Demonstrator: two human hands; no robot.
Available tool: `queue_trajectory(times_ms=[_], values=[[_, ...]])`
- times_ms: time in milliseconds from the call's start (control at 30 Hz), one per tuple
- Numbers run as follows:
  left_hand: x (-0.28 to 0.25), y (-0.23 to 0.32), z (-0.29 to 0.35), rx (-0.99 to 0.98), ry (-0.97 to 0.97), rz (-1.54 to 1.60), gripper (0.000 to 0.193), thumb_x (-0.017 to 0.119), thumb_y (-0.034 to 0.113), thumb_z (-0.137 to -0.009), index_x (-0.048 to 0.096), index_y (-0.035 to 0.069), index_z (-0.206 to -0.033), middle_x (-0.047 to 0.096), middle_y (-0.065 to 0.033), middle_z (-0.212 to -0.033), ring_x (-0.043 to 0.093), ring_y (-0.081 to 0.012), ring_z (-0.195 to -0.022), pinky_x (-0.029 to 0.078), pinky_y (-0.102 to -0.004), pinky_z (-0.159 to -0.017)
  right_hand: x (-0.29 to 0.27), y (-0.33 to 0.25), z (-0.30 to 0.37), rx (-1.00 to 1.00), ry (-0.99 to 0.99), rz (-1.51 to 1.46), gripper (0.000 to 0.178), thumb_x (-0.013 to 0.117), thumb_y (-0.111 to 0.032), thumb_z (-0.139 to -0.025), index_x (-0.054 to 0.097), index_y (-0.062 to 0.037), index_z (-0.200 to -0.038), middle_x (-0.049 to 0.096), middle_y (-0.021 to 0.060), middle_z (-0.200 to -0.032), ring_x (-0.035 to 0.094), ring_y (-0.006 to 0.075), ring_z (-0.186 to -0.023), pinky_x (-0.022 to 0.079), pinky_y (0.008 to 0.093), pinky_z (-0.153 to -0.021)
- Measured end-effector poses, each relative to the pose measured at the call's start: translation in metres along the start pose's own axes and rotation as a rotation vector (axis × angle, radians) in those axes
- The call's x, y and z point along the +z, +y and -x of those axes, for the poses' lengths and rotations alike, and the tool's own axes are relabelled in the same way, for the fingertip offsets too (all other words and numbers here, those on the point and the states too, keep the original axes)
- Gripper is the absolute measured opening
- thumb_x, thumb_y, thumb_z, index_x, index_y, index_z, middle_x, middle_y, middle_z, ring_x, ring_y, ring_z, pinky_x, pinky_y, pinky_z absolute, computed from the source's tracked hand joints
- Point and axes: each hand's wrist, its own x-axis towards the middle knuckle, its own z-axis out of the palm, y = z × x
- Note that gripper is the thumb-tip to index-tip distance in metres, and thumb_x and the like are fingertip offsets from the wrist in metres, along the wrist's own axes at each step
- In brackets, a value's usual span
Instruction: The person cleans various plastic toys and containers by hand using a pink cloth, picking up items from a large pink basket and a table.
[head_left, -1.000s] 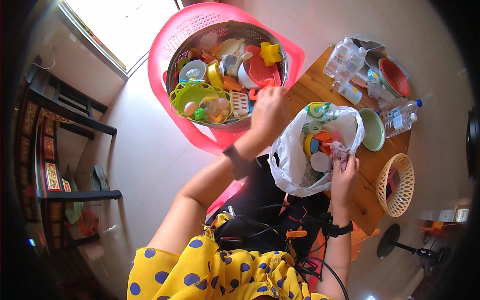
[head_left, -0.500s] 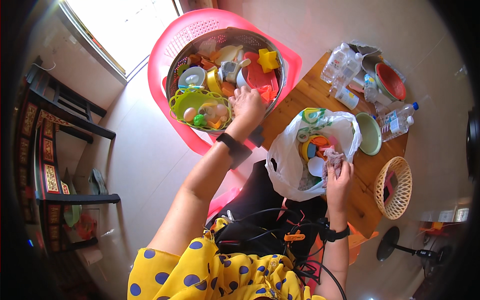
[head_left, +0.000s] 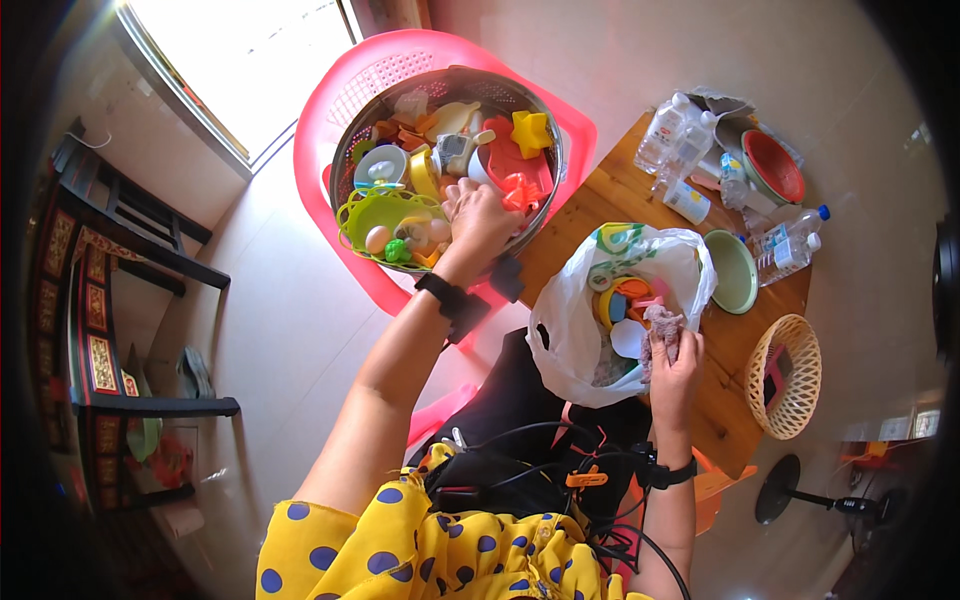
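My left hand [head_left: 480, 218] reaches into a perforated metal basin [head_left: 507, 92] full of plastic toys, fingers curled down beside a lime-green toy basket [head_left: 372, 212] holding egg-shaped pieces. Whatever the fingers close on is hidden under them. Near that hand are a red toy tray [head_left: 508, 152], a yellow star [head_left: 531, 133] and a yellow ring-like piece [head_left: 425, 172]. My right hand [head_left: 675, 367] pinches a greyish-purple cloth [head_left: 662, 325] at the near right side of a white plastic bag [head_left: 560, 350]. Inside the open bag are several colourful toy pieces and a white cup-like piece [head_left: 628, 338].
The basin rests on a pink plastic chair [head_left: 350, 85]. On the wooden table [head_left: 728, 400] are clear bottles [head_left: 785, 245], a pale green bowl [head_left: 733, 270], a red bowl [head_left: 773, 165] and a woven basket [head_left: 807, 385]. A dark carved chair [head_left: 160, 403] stands left. Cables cross my lap.
My left hand has shifted slightly left within the basin, its fingers still down among the toys. My right hand keeps the cloth at the bag. The whole view has shifted slightly.
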Motion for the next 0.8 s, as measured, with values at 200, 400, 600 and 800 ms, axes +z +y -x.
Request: queue_trajectory(times_ms=[200, 400, 600, 800], values=[[-0.011, -0.001, 0.007, 0.09, 0.22, 0.197, 0.044, 0.074, 0.039, -0.077, 0.063, 0.001, -0.097, 0.067, -0.0197, -0.095, 0.063, -0.0369, -0.094, 0.049, -0.0433, -0.088, -0.002, 0.0, -0.001, 0.02, 0.025, -0.049, 0.029, 0.069, -0.016, -0.095, 0.058, 0.0043, -0.112, 0.054, 0.0148, -0.101, 0.056, 0.0309, -0.09, 0.047, 0.0396, -0.082], [0.011, -0.038, -0.005, 0.08, 0.261, 0.404, 0.028, 0.069, 0.018, -0.087, 0.059, 0.0, -0.106, 0.069, -0.018, -0.093, 0.068, -0.0305, -0.086, 0.054, -0.0385, -0.079, -0.001, -0.002, -0.004, 0.009, -0.002, -0.048, 0.03, 0.07, -0.017, -0.094, 0.058, 0.0045, -0.111, 0.055, 0.0163, -0.102, 0.057, 0.0336, -0.093, 0.048, 0.0412, -0.082], [0.012, -0.044, -0.011, -0.158, -0.026, 0.893, 0.03, 0.068, 0.011, -0.093, 0.057, -0.005, -0.116, 0.067, -0.0133, -0.105, 0.068, -0.0199, -0.088, 0.059, -0.0309, -0.074, -0.004, 0.002, -0.001, 0.031, -0.022, -0.056, 0.032, 0.07, -0.018, -0.094, 0.057, 0.005, -0.113, 0.056, 0.0199, -0.106, 0.057, 0.0398, -0.098, 0.048, 0.0443, -0.085], [0.002, -0.039, -0.008, -0.392, -0.314, 1.577, 0.029, 0.062, 0.012, -0.099, 0.056, -0.005, -0.122, 0.065, -0.0115, -0.107, 0.068, -0.0172, -0.092, 0.063, -0.0346, -0.081, -0.003, -0.001, -0.002, 0.006, -0.032, -0.039, 0.03, 0.07, -0.016, -0.094, 0.058, 0.0043, -0.112, 0.055, 0.016, -0.102, 0.057, 0.0331, -0.094, 0.047, 0.0408, -0.083]])
